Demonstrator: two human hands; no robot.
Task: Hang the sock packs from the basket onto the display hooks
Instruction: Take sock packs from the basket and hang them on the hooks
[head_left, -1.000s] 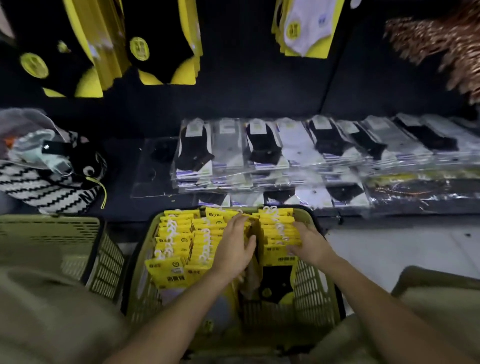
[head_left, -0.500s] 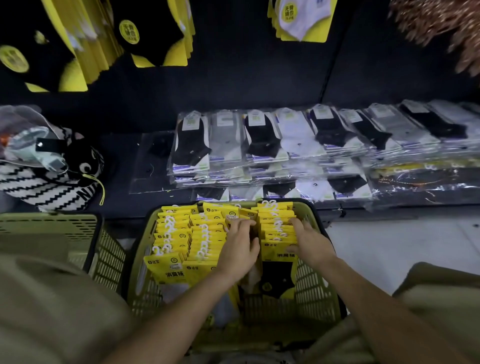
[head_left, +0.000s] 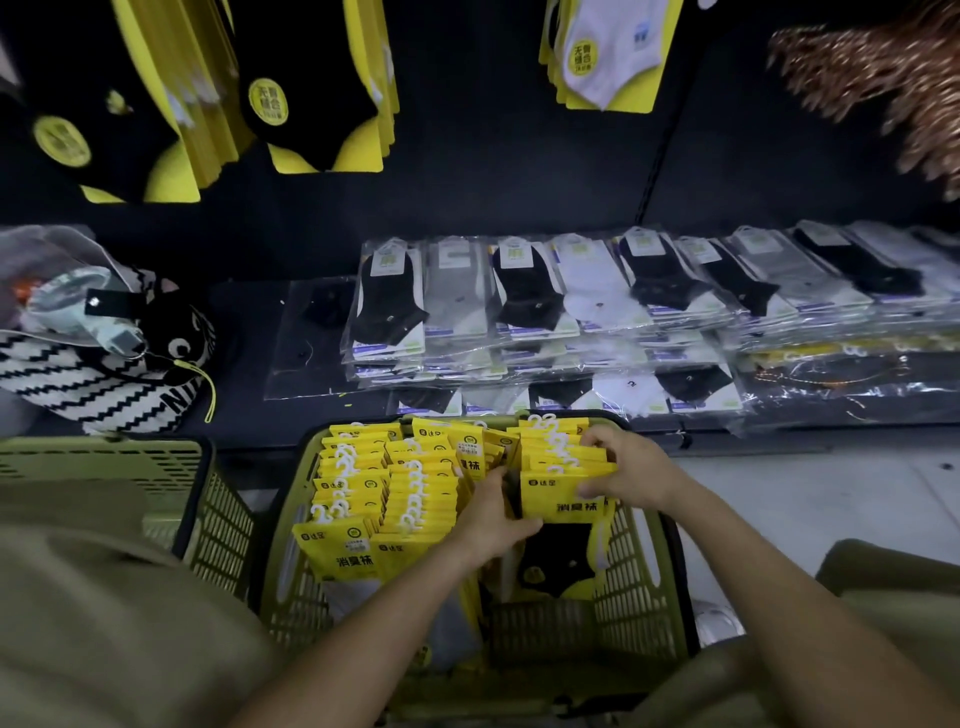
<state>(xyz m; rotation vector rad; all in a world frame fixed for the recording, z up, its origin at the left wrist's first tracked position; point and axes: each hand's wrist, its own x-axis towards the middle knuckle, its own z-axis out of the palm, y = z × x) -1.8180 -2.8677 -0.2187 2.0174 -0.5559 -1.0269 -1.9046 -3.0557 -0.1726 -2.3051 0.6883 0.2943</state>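
The right hand (head_left: 626, 467) grips the right-hand row of yellow sock packs (head_left: 563, 501) in the green basket (head_left: 291, 571), with fingers curled over the tops and the thumb on the front card. The left hand (head_left: 493, 517) dips its fingers into the gap at that row's left edge, and I cannot tell whether they grip. Half a second ago the right thumb was off the front card, and two more rows (head_left: 363, 493) fill the basket's left side as before.
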